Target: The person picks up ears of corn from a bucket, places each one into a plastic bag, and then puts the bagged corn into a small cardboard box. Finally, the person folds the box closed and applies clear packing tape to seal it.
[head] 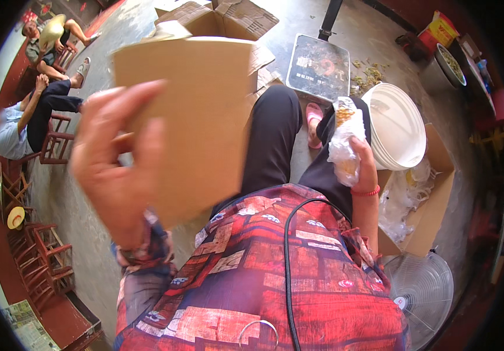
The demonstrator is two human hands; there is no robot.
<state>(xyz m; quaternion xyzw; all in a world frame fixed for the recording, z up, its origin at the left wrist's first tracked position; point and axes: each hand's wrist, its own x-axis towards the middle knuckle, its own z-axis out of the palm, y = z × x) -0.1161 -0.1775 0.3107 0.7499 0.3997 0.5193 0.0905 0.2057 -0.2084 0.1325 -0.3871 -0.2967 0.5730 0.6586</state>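
Note:
My right hand [363,155] grips a clear plastic bag [349,131] over my right thigh. Orange-yellow print or contents show through the crumpled film; which of the two I cannot tell. My left hand [120,162], blurred, is raised at the left with its thumb and index finger apart and nothing visible between them. Right behind it stands a brown cardboard panel [203,118], apparently the side of a carton, beside my left leg. Whether the hand touches the cardboard is unclear. A white plastic bucket [399,125] lies tilted by my right knee.
A platform scale [318,66] sits ahead of my feet, with plant scraps [372,74] beside it. Open cartons [245,17] lie beyond the panel. At right are a carton [442,193] holding plastic bags [405,206] and a fan [423,298]. Two people [12,134] sit at left near wooden chairs [52,250].

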